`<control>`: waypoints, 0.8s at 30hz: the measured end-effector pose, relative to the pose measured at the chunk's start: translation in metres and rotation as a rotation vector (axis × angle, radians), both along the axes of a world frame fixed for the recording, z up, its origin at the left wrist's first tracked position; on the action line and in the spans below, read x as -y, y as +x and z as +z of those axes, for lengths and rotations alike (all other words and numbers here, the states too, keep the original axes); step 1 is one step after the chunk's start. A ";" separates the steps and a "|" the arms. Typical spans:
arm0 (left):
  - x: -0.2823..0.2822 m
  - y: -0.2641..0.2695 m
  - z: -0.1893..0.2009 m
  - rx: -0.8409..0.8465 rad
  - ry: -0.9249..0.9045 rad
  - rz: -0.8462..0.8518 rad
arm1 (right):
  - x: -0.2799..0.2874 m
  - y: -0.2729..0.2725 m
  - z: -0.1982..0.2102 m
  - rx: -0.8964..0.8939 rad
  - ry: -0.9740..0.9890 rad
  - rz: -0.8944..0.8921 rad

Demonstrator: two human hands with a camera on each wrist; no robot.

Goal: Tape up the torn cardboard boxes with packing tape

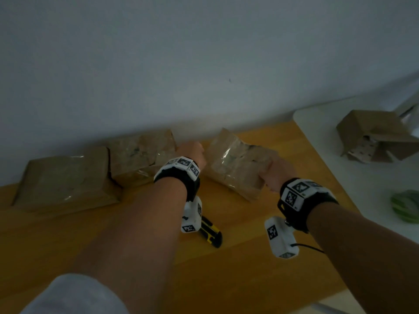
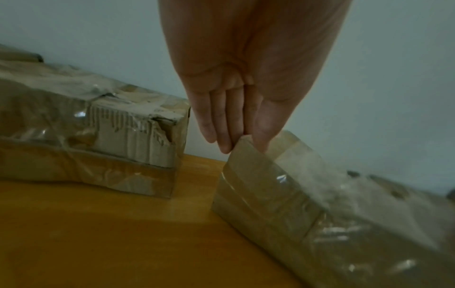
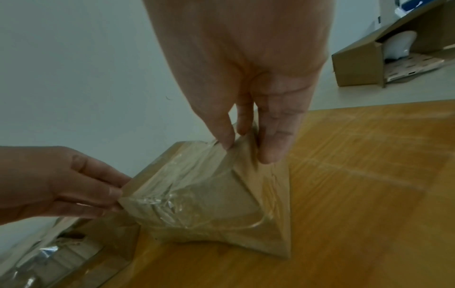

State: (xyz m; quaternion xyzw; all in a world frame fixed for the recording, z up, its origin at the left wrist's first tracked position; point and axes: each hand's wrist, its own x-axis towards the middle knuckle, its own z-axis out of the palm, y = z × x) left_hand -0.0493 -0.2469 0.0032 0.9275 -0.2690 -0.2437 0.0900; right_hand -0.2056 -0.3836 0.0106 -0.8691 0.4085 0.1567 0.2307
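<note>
A brown cardboard box wrapped in clear tape [image 1: 235,165] stands tilted on the wooden table [image 1: 226,279] near the wall. My left hand [image 1: 192,152] pinches its upper left corner between thumb and straight fingers [image 2: 222,124]; the box [image 2: 320,214] runs off to the right below. My right hand [image 1: 273,171] pinches the box's right end, thumb on one face and fingers [image 3: 273,148] on the other, over the shiny tape on the box [image 3: 209,204]. No tape roll is in view.
Two more taped, torn boxes lie along the wall to the left, one close [image 1: 140,152] [image 2: 110,136], one farther [image 1: 65,180]. A yellow-black utility knife [image 1: 210,232] lies under my left wrist. An open box [image 1: 374,137] and a green object [image 1: 405,205] sit on the white table at right.
</note>
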 end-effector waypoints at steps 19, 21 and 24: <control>-0.087 0.056 -0.016 0.033 0.060 0.334 | 0.000 0.095 -0.024 0.037 -0.153 0.406; -0.090 0.056 -0.017 0.041 0.044 0.329 | -0.004 0.100 -0.025 0.044 -0.139 0.417; -0.091 0.057 -0.016 0.033 0.050 0.305 | -0.008 0.106 -0.027 0.029 -0.144 0.435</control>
